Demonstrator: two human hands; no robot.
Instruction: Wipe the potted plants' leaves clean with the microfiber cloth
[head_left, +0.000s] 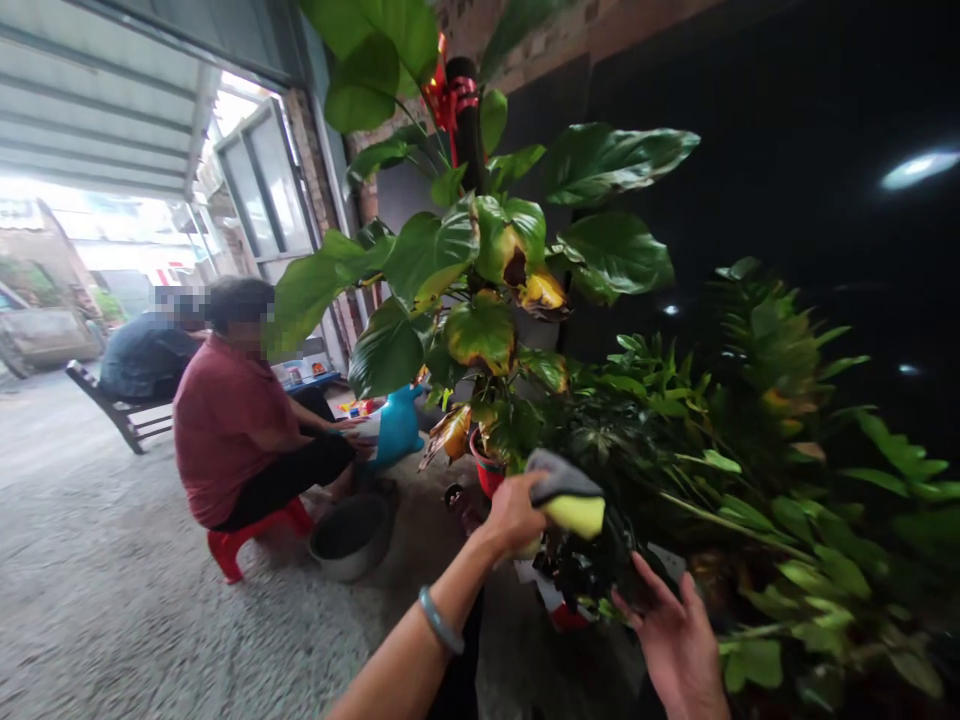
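My left hand (517, 517), with a grey-blue bangle (440, 622) on its wrist, is closed on a two-sided cloth (571, 498), grey on top and yellow beneath. The cloth hangs over dark, glossy foliage. Lower right, my right hand (679, 635) cups the edge of a dark leaf (630, 560), its fingers partly spread against it; shadow hides how firmly it grips. Just beyond my hands rises a tall broad-leaved plant (480, 250) in a red pot (489, 472), with several leaves yellowed or browned. A red ribbon (450, 95) is tied to its dark pole.
More leafy plants (795, 540) crowd the right side along a dark wall (787, 180). At left a person in a red shirt (232, 430) sits on a red stool (232, 550) beside a grey basin (349, 540). Behind, another person sits on a bench (142, 425).
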